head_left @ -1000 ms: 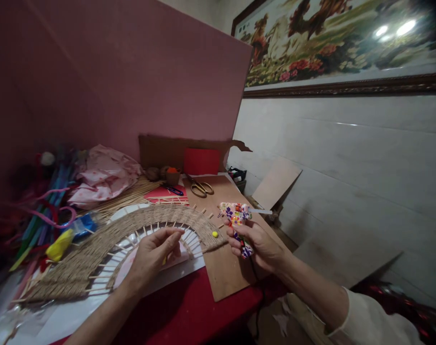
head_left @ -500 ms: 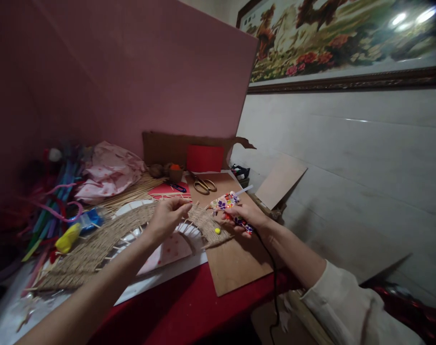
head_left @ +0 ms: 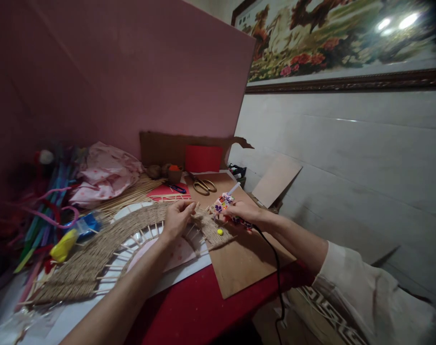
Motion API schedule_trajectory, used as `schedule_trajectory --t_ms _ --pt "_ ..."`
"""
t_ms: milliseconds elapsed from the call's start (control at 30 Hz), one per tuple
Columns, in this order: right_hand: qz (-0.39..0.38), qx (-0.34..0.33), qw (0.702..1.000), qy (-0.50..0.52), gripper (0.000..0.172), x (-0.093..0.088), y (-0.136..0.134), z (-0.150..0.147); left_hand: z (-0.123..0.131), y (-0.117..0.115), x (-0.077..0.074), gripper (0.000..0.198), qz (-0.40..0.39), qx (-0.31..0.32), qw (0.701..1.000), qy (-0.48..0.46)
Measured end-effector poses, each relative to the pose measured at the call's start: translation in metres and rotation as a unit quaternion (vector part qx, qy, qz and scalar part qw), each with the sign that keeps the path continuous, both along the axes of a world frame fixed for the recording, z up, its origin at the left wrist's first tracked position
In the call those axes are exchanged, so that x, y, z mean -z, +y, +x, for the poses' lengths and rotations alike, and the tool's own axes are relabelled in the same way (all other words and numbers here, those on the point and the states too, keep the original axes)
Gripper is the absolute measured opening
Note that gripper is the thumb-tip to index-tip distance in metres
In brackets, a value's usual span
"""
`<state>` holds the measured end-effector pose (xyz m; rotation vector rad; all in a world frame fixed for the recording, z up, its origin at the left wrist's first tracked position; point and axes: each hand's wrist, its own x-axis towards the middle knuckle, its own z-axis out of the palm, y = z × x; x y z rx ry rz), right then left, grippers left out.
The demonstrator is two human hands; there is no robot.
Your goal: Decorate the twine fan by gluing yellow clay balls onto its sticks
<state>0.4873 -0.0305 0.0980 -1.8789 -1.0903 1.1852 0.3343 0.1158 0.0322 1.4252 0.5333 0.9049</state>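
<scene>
My right hand (head_left: 244, 214) is wrapped round a flower-patterned hot glue gun (head_left: 222, 203) with a clear glue stick (head_left: 233, 188) at its back end and a black cord (head_left: 277, 261) trailing down. Its tip is hidden near the fingers of my left hand (head_left: 179, 218). Those fingers are pinched together over the right part of a woven twine arch (head_left: 131, 227) with thin wooden sticks along its edges. What they pinch, if anything, is too small to tell. A small yellow piece (head_left: 220, 232) sits on the arch's right end, below the glue gun.
Gold-handled scissors (head_left: 204, 187) lie on a brown board (head_left: 239, 273) behind my hands. A dark blue cutter (head_left: 176, 188) rests on red paper. Pink fabric (head_left: 108, 170), colourful pipe cleaners (head_left: 54, 201) and a yellow packet (head_left: 64, 245) are at left. A tiled wall stands at right.
My left hand has moved right, closer to the glue gun. The glue gun has tilted, its glue stick now pointing more steeply up. The view has shifted slightly.
</scene>
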Motion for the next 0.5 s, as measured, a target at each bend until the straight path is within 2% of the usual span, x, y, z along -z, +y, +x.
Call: schedule_trajectory --t_ms 500 --pt "-0.017 -0.012 1.000 -0.011 0.021 -0.0013 0.0048 0.0031 -0.0010 -0.0010 0.0007 0.036 0.000 -0.018 1.000 -0.015"
